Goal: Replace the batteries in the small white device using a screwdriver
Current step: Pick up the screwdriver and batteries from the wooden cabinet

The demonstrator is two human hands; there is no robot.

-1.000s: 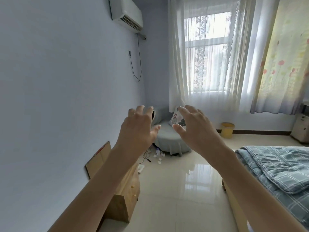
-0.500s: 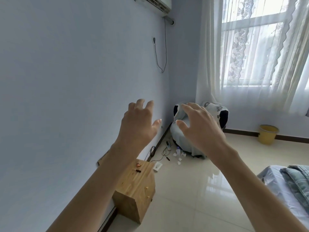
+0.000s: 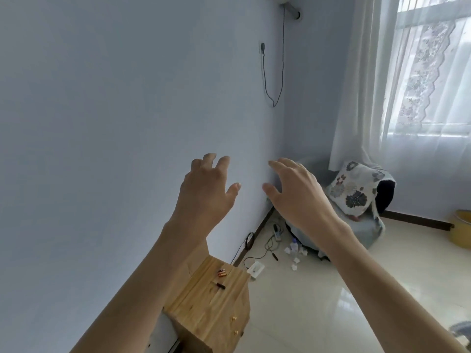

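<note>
Both my hands are raised in front of me with fingers spread and nothing in them: my left hand [image 3: 206, 191] and my right hand [image 3: 297, 193], a small gap between them. Far below them stands a small wooden cabinet [image 3: 211, 309] against the wall. On its top lie red-and-gold batteries [image 3: 221, 273] and a small dark screwdriver [image 3: 219, 285]. My left forearm hides part of the cabinet top. I see no small white device on the cabinet.
A white box [image 3: 255, 270] with cables, a power strip [image 3: 277, 234] and scattered small white items [image 3: 295, 253] lie on the glossy tiled floor. A covered seat with a floral cushion [image 3: 353, 191] fills the corner. A yellow bin [image 3: 460, 229] stands at right, beside curtains.
The view has swung left and down: the bed has left the frame and the cabinet top with batteries and screwdriver has come into sight. My hands stay raised and spread.
</note>
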